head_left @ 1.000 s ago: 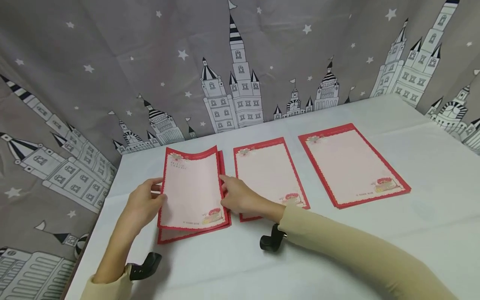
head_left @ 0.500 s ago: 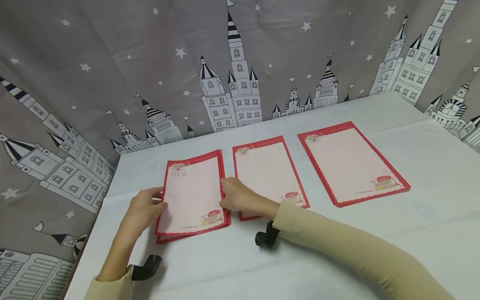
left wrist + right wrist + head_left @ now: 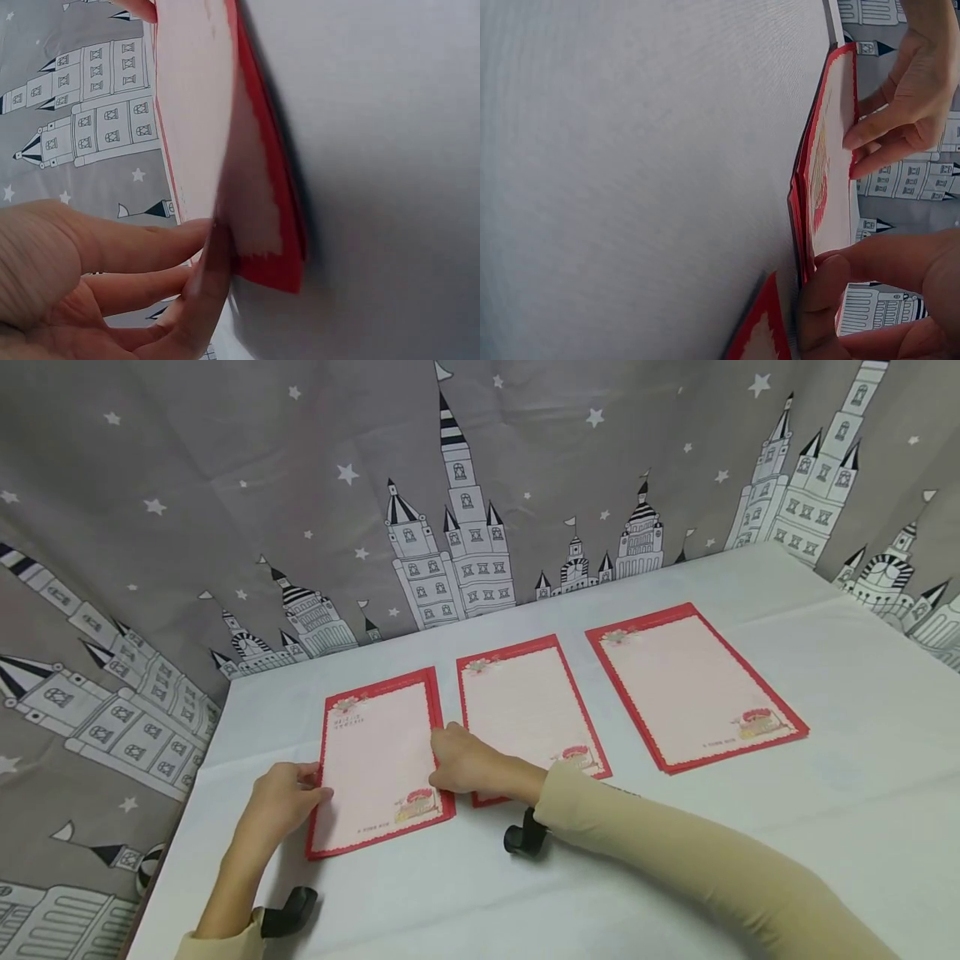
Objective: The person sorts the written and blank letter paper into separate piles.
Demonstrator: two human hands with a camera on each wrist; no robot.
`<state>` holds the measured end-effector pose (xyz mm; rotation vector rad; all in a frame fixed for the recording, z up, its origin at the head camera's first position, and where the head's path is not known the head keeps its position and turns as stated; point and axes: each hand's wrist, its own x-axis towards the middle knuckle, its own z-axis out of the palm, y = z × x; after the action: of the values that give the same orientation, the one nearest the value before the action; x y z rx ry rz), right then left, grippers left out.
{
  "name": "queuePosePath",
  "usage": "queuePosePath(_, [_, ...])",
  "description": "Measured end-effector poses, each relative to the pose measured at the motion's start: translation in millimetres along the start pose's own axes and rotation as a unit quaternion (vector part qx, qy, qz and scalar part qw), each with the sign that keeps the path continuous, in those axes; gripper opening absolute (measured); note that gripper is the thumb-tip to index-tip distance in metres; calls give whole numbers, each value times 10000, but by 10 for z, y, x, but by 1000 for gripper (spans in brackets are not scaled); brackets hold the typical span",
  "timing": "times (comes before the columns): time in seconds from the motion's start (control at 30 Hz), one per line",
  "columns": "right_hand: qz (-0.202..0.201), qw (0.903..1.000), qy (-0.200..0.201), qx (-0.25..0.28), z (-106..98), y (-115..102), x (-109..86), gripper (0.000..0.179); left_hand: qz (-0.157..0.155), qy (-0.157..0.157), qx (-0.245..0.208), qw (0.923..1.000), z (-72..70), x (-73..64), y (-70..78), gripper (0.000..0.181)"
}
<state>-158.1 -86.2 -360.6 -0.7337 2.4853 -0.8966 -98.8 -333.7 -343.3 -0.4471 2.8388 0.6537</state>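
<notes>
A pink sheet of letter paper (image 3: 375, 772) with a red border, small printed writing and a flower motif lies over matching paper at the left of the table. My left hand (image 3: 276, 802) pinches its left edge, thumb on top. In the left wrist view that edge is lifted by the fingers (image 3: 161, 247), and more red-bordered paper (image 3: 281, 259) shows beneath. On the opposite edge, my right hand (image 3: 468, 764) pinches the paper between thumb and fingers, as the right wrist view shows along the stacked edges (image 3: 802, 217).
A second red-bordered stack (image 3: 517, 702) lies just right of the held sheet, partly under my right hand. Farther right is a third stack (image 3: 697, 685). The white-covered table (image 3: 840, 827) ends at a grey castle-print curtain (image 3: 555, 460).
Both hands have brought the top sheet down and slightly nearer. Its raised, curved top edge has flattened, and it now nearly lines up with the paper beneath.
</notes>
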Motion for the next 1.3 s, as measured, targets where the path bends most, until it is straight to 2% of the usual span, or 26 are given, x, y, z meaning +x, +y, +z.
queuePosePath(0.17, [-1,9999,-8,-121,-2,-23,5,18,-18,111,98,9999,8,-4,-1,57])
queuePosePath(0.27, [-40,10000,-13,33,-28,-3,-17,18,69,193,222,9995,7,-2,9,54])
queuePosePath(0.4, [-137,9979,-13,639,-100,81,-107,40,220,387,393,9982,38,-20,44,51])
queuePosePath(0.5, [-249,9946,58,1010,-190,186,-201,57,223,593,410,9971,78,-44,124,55])
queuePosePath(0.57, [-257,9937,181,1076,-279,273,-264,54,287,733,300,9964,102,-61,206,57])
queuePosePath(0.63, [-129,9954,393,865,-402,364,-337,52,480,758,50,9960,115,-74,320,55])
queuePosePath(0.73, [260,9966,704,353,-609,518,-439,51,899,532,-392,9938,129,-89,534,51])
queuePosePath(0.8, [528,9953,809,89,-746,628,-495,52,1066,142,-800,9910,146,-101,683,51])
queuePosePath(0.87, [764,9935,841,-19,-876,746,-554,54,1096,-279,-1278,9853,192,-107,836,52])
queuePosePath(0.97, [1011,9915,783,230,-1044,914,-638,58,1003,-785,-2022,9710,270,-113,1024,53])
queuePosePath(1.1, [1289,9868,680,712,-1201,1067,-737,62,934,-1171,-2589,9542,350,-77,1208,54])
queuePosePath(1.2, [1513,9811,564,1065,-1257,1120,-775,64,815,-1398,-2775,9470,392,-40,1278,55])
queuePosePath(1.3, [1700,9747,499,1365,-1277,1153,-792,67,746,-1528,-2859,9431,419,-6,1307,56])
